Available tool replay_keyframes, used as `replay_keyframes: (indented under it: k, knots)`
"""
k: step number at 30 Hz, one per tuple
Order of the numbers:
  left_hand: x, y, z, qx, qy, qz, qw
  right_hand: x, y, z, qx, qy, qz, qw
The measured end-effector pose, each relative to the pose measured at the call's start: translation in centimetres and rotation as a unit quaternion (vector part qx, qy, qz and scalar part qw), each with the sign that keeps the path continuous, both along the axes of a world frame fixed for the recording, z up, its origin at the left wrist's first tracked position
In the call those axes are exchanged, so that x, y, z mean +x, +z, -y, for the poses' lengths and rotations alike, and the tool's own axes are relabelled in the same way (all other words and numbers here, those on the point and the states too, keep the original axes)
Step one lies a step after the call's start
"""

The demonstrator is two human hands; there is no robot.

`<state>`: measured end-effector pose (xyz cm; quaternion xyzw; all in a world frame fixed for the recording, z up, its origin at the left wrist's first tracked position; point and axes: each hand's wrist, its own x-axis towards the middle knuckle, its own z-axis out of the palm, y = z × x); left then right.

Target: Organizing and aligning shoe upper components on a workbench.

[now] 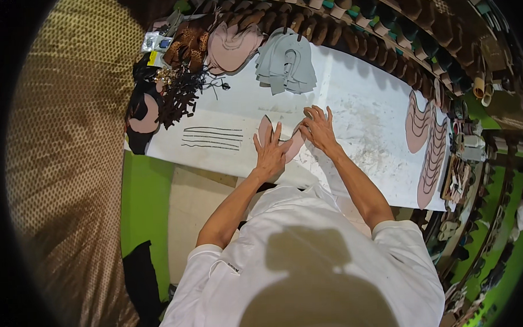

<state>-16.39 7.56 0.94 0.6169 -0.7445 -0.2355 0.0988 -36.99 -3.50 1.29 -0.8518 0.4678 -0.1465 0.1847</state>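
Note:
A curved pink shoe-upper piece (296, 149) with a dark inner edge lies on the white work table (254, 106), its two arms pointing away from me. My left hand (270, 155) rests over its left part, fingers spread and pressing it flat. At the tip of the right arm, my right hand (319, 131) has its thumb and forefinger closed on the edge, while its other fingers stick out. To the left of my hands, several thin black strips (212, 138) lie side by side. Part of the pink piece is hidden under my left hand.
Overlapping pink upper pieces (431, 163) lie in rows at the right. Grey pattern pieces (287, 61) stand beyond my hands. Pink cut pieces (231, 46) and a heap of dark straps (181, 97) sit at far left. Racks of shoes (378, 50) line the back.

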Motion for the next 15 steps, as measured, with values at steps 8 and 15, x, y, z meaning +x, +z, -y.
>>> replay_keyframes:
  k: [8, 15]
  knots:
    - [-1.1, -0.4, -0.5, -0.016, 0.038, 0.004, 0.999, -0.4, -0.8, 1.1, 0.014, 0.040, 0.000, 0.999]
    - [-1.3, -1.3, -0.2, -0.032, 0.026, 0.052, 0.998, -0.1, -1.1, 1.5, 0.017, 0.048, 0.006, 0.999]
